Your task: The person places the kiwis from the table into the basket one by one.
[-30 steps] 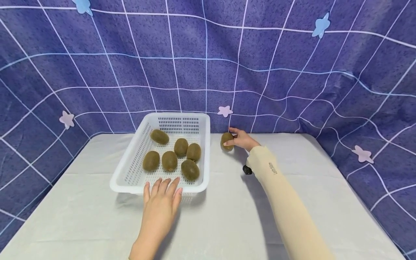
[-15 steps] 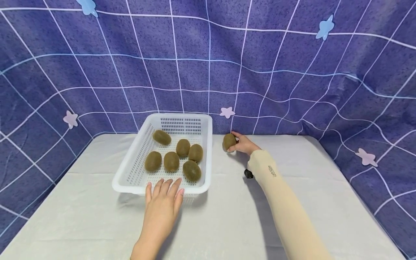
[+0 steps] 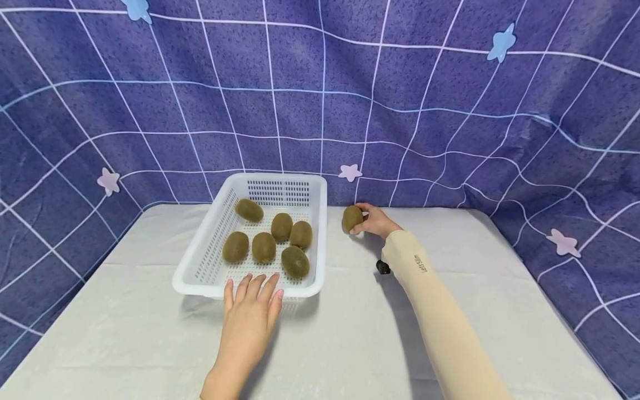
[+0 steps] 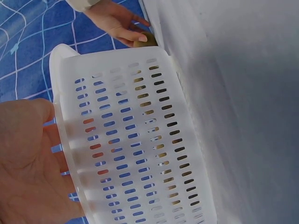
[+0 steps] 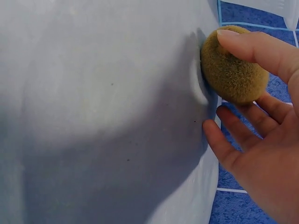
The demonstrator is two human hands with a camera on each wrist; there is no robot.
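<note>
At the table's far edge, right of the basket, my right hand (image 3: pixel 377 221) holds a brown kiwi (image 3: pixel 353 219) between thumb and fingers. The right wrist view shows the thumb (image 5: pixel 247 46) across the fuzzy kiwi (image 5: pixel 233 70), which touches the white cloth; two other fingers spread loosely below it. My left hand (image 3: pixel 248 328) rests at the near rim of a white perforated basket (image 3: pixel 182 278), fingers extended over the rim. Through the slots of the basket wall (image 4: pixel 126 140) in the left wrist view, parts of those fingers show. Several kiwis (image 3: pixel 263 248) lie inside the basket.
A white cloth (image 3: pixel 350 344) covers the table. Behind it hangs a purple-blue curtain (image 3: pixel 425 72) with a grid pattern and star shapes. A small black object (image 3: pixel 383 267) shows beside the right sleeve (image 3: pixel 425 278).
The fingers of my right hand have come down from above the kiwi to its side. The kiwi stays at about the same spot, as does my left hand at the rim.
</note>
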